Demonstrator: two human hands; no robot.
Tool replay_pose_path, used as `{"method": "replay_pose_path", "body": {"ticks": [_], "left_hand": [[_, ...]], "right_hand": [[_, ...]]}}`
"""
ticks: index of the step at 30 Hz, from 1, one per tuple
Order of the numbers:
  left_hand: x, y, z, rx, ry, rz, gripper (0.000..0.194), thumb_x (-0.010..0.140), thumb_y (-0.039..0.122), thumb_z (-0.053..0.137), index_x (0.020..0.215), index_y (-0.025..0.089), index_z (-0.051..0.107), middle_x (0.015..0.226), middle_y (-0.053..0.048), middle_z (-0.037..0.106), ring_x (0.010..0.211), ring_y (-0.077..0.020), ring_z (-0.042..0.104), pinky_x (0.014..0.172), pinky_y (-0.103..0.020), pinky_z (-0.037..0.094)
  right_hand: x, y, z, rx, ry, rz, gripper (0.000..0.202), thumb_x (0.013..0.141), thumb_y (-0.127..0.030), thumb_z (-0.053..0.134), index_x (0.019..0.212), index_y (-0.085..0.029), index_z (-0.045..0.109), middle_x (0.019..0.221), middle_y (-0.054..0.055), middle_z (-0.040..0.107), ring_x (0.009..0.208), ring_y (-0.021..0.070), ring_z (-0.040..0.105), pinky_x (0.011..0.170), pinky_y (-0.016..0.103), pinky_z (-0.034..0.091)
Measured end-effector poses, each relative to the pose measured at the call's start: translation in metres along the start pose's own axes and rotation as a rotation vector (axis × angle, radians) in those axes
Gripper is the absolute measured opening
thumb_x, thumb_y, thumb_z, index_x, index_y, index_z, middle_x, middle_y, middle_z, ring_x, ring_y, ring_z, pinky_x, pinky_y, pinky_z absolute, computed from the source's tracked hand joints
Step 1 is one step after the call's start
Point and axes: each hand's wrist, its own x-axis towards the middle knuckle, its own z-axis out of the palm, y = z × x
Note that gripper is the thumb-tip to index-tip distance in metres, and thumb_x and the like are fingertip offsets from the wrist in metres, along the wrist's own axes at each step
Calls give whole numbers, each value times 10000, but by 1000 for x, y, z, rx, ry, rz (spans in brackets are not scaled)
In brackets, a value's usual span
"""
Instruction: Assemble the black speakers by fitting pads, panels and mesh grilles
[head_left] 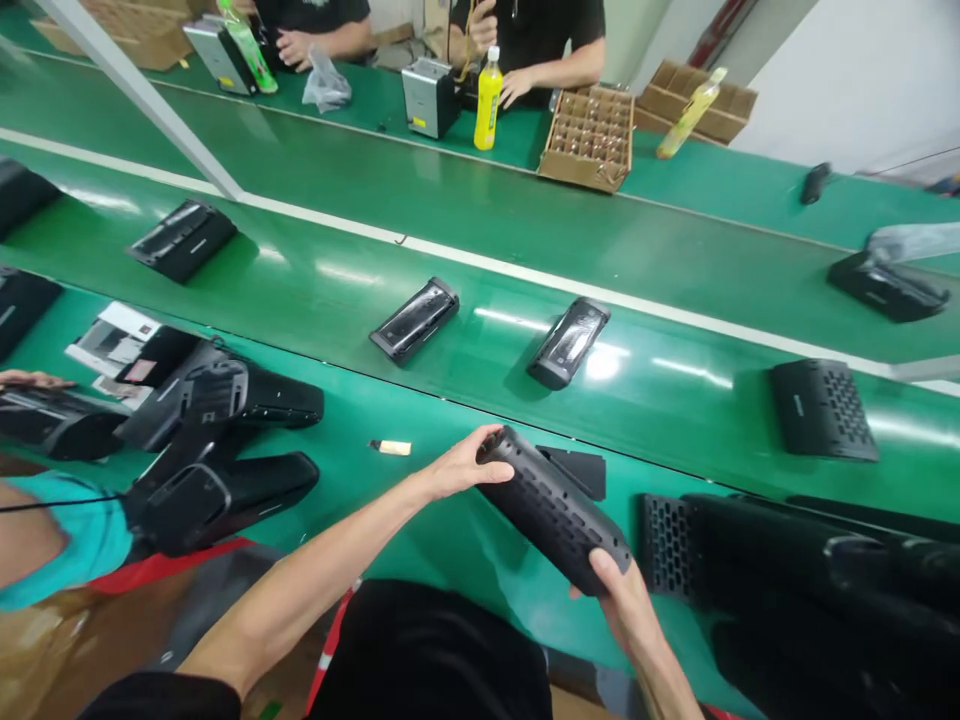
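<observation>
A long black casing (pixel 551 505) with rows of slots along its face is held tilted above the green bench. My left hand (pixel 480 462) grips its upper left end, with the thumb lying on top. At the lower right end my right hand (pixel 615 585) is wrapped round it, its thumb over the edge and most fingers hidden underneath. Behind the casing, partly covered by it, a flat black panel (pixel 589 470) lies on the bench. To the right stands a black perforated part (pixel 667 545) beside a stack of dark casings (pixel 810 590).
Black units (pixel 416 318) sit spaced along the green conveyor (pixel 322 300). More black casings (pixel 255 490) crowd the bench at left, near a co-worker's teal sleeve (pixel 67 540). A small yellow-handled tool (pixel 394 447) lies nearby. Across, two people sit behind a divided carton (pixel 585 170).
</observation>
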Motion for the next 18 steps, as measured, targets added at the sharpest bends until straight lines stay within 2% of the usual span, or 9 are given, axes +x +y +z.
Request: {"method": "replay_pose_path", "body": {"ticks": [3,5,6,8,10,12,15,18], "left_hand": [[39,31,6,29,-33,126,920,746,662,846,1481,192,553,1507,-160,593,1402,-404,537,1198,-543,389],[72,46,10,56,-37,170,946,765,665,829,1525,197,516,1552,-184,553,1399,-412,540,1187,-547,392],[89,51,12,70,-6,179,977,766,667,827,1554,205,481,1582,-199,519,1404,-418,533,1181,-549,393],[123,59,14,114,163,168,1023,760,663,827,1583,205,425,1621,-231,456,1433,-434,495,1181,-556,376],[152,61,19,214,384,140,1030,763,633,825,1585,187,391,1628,-255,420,1480,-448,429,1203,-570,331],[175,58,30,358,497,114,1062,754,580,838,1604,185,339,1634,-263,390,1507,-471,373,1212,-595,298],[200,49,51,549,481,93,1180,707,566,880,1649,218,260,1663,-266,314,1487,-539,347,1176,-655,304],[219,43,68,644,431,80,1239,683,548,914,1669,241,228,1685,-275,246,1469,-584,337,1149,-697,308]], "right_hand": [[27,-10,-11,145,40,76,630,764,-678,794,1151,-191,698,934,104,748,599,240,658,460,406,580],[57,-21,-19,200,90,121,667,716,-734,792,1095,-193,701,860,106,753,575,267,665,461,452,591],[76,-28,-23,229,117,140,674,712,-765,776,1068,-197,697,824,103,748,587,284,679,480,477,604],[122,-46,-29,300,165,146,664,744,-801,727,1046,-212,679,806,88,737,657,300,707,561,513,637],[174,-65,-31,373,202,89,616,793,-773,702,1088,-235,652,879,65,730,745,276,712,657,501,656],[226,-82,-31,406,292,89,524,864,-707,651,1097,-239,624,883,40,693,767,239,688,684,446,653],[283,-95,-35,424,405,191,483,986,-658,495,1150,-217,606,903,50,670,810,220,681,706,406,639],[299,-94,-47,289,412,333,719,978,-801,388,1137,-144,632,903,133,684,831,270,698,636,411,614]]}}
